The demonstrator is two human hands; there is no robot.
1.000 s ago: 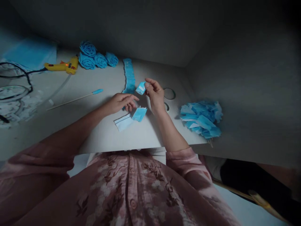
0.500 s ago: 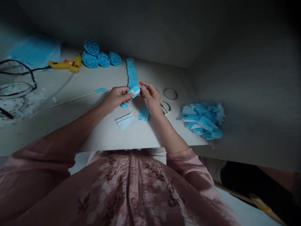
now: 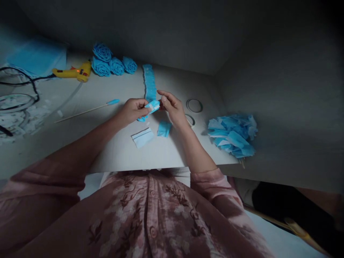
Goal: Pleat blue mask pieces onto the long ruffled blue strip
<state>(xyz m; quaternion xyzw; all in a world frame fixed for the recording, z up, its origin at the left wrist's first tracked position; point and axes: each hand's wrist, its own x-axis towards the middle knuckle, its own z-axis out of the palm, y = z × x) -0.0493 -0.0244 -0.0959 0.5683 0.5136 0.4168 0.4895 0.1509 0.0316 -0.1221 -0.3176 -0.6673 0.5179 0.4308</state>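
My left hand pinches a small folded blue piece of thin cloth-like sheet with a white patch on it, thumb on top. My right hand is at the piece's right end, its index finger stretched out and its thumb apart from it; the other fingers are partly hidden. Beyond the hands lies a crinkled blue strip. A bit of blue material shows below my left fingers. Nearer me lie a pale blue rectangle with a dark fold line and a blue square.
Several blue rosettes sit at the back beside a yellow glue gun. A blue-tipped stick lies left. Right are a thin ring, scissors partly behind my wrist, and a blue petal bunch. Blue sheets lie far left.
My right thumb has drawn slightly off the piece's right end, and the index finger reaches up a little more. My left hand still holds the piece. The view has shifted slightly.
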